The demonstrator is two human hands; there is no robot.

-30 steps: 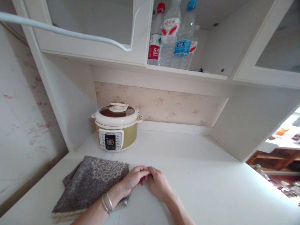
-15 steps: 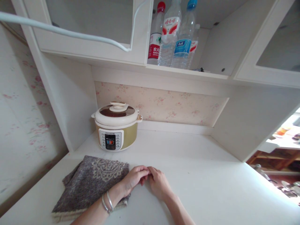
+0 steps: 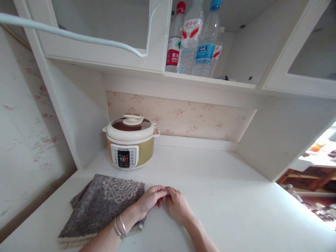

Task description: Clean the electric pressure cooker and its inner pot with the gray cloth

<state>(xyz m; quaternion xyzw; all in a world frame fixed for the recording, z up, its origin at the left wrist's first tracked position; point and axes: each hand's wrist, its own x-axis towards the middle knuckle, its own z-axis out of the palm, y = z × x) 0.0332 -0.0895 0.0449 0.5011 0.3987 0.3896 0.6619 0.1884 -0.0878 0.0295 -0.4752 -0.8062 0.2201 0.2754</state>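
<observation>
Both of my hands rest on the white countertop [image 3: 223, 196], close to its front edge, with their fingertips touching each other. My left hand [image 3: 150, 201] has two silver bangles on the wrist, and its fingers are curled in with nothing visible in them. Its wrist lies over the right edge of a folded grey patterned towel [image 3: 102, 204]. My right hand [image 3: 178, 207] lies palm down on the bare counter, fingers bent together toward the left hand, with nothing visible in it.
A cream and olive electric pressure cooker [image 3: 130, 141] stands at the back left of the counter. Several water bottles [image 3: 194, 38] stand on the open cupboard shelf above. A white cable [image 3: 78, 36] runs across the upper cupboard door. A side panel bounds the counter at the right.
</observation>
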